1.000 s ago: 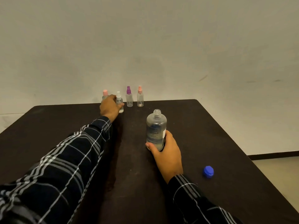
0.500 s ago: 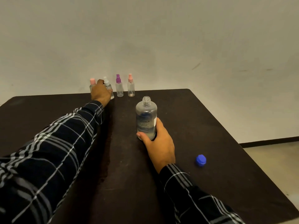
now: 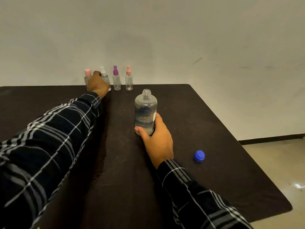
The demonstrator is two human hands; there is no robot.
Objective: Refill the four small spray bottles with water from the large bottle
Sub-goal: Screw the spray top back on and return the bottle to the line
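The right hand (image 3: 156, 139) is gripping the uncapped large bottle (image 3: 145, 111) mid-tabletop (image 3: 214, 129). The left hand (image 3: 97, 85) is closing around the white-topped sprayer (image 3: 104, 76) in the far row. All four sprayers are looking capped; refilling is seemingly just starting.

Dark plaid sleeves (image 3: 54, 138), black table (image 3: 206, 116), blue cap (image 3: 199, 155), purple sprayer (image 3: 115, 71).

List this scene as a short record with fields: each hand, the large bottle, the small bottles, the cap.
left hand: wrapped around the white-topped spray bottle
right hand: grip on large bottle, upright, uncapped
spray bottles: four in a row at the table's far edge
blue cap: on the table, right of the right hand
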